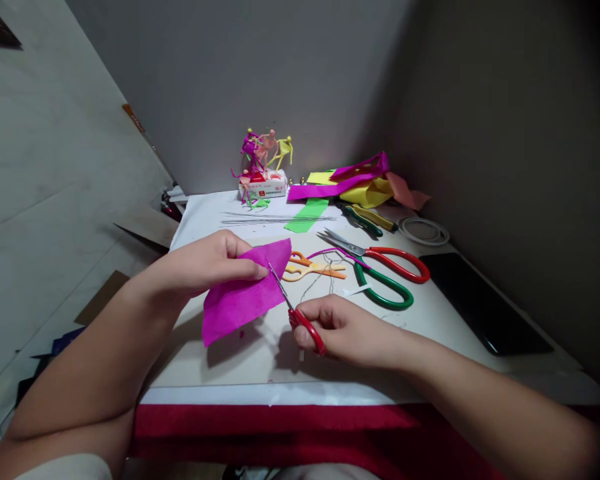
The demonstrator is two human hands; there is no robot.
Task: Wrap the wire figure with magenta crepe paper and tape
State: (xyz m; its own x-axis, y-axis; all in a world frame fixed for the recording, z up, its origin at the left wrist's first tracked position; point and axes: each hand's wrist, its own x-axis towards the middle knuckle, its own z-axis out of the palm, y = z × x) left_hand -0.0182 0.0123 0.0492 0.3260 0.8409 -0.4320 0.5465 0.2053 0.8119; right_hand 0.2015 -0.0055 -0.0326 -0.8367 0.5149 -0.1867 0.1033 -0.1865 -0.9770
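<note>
Purple paper (245,303): pinched in left hand (215,263). Small scissors (294,315): clasped in right hand (337,330), blades at paper. Just beyond right hand: orange scissors (311,268), large scissors (359,252). Farther right: phone (480,300).

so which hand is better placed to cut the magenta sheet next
Probably the right hand: it holds the small red-handled scissors, blades at the magenta sheet, while the left hand pinches that sheet.
</note>
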